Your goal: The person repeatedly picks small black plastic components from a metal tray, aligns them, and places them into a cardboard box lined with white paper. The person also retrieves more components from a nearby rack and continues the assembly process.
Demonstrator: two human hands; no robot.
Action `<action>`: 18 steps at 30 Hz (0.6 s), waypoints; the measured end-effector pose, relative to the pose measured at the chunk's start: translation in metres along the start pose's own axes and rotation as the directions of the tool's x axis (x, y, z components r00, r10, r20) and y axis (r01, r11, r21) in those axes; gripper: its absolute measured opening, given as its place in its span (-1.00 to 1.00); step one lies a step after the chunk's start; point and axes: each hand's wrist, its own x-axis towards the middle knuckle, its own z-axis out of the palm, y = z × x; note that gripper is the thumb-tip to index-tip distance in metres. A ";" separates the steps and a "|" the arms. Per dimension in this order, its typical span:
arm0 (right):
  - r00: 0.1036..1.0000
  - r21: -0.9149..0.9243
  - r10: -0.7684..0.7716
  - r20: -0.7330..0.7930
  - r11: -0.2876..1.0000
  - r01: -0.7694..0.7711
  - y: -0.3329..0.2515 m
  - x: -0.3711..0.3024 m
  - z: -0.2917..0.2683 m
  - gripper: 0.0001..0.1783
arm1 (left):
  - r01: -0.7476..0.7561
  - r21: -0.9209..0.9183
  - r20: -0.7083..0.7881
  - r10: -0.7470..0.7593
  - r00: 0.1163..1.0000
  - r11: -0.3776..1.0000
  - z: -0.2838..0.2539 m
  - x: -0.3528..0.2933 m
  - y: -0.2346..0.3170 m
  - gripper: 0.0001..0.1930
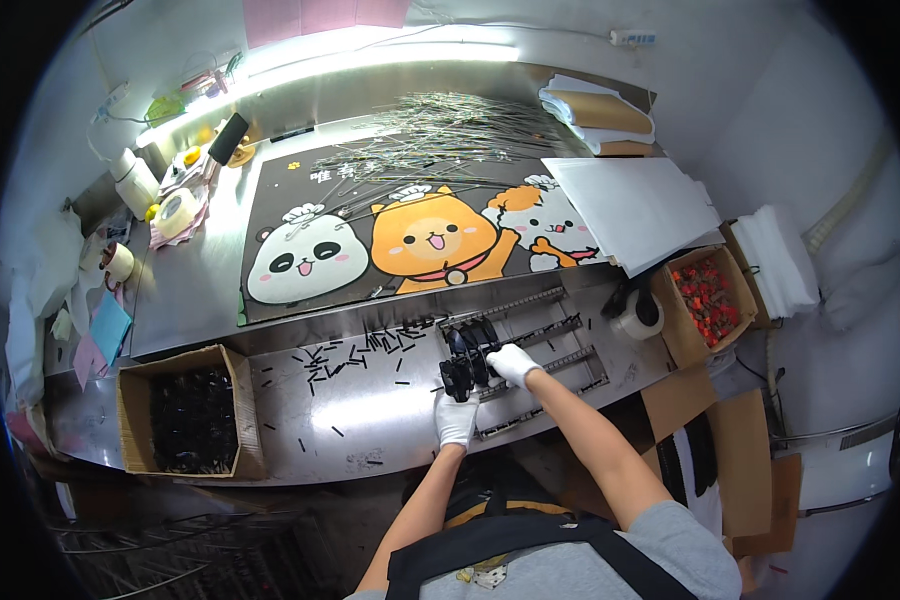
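Note:
My left hand (457,418), in a white glove, is closed around a cluster of glossy black pieces (457,381) at the near left end of a slotted metal rack (560,364). More shiny dark pieces (469,337) stand in a row at the rack's left end; their exact kind cannot be made out. Also gloved in white, my right hand (515,366) reaches over the rack's middle with its fingers drawn together against the right side of the black pieces. Whatever its fingertips hold is too small to tell. Small black strips (335,365) lie scattered left of the rack.
A cardboard box (250,430) of black parts stands at left; another box (682,335) with red-tipped pieces is at right beside a tape roll (638,318). Behind lie a cartoon mat (345,306), thin metal rods (450,125) and white sheets (630,205).

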 end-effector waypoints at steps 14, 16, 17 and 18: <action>0.935 0.871 -0.314 0.164 0.491 0.012 0.035 -0.038 0.001 -0.82 | 0.077 -0.133 -0.037 -0.082 0.996 0.988 -0.016 -0.005 0.022 -0.78; 0.963 0.567 -0.269 0.009 0.795 0.216 0.024 -0.054 0.003 -0.80 | 0.139 -0.452 0.050 -0.131 0.990 0.881 -0.021 -0.004 0.033 -0.85; 0.973 0.470 -0.232 0.017 0.860 0.197 0.016 -0.063 0.008 -0.80 | 0.190 -0.456 0.097 -0.164 0.982 0.870 -0.023 -0.005 0.039 -0.86; 0.943 0.109 -0.334 0.010 0.937 0.331 0.010 -0.072 0.008 -0.70 | 0.223 -0.464 0.223 -0.131 0.966 0.857 -0.026 -0.004 0.047 -0.80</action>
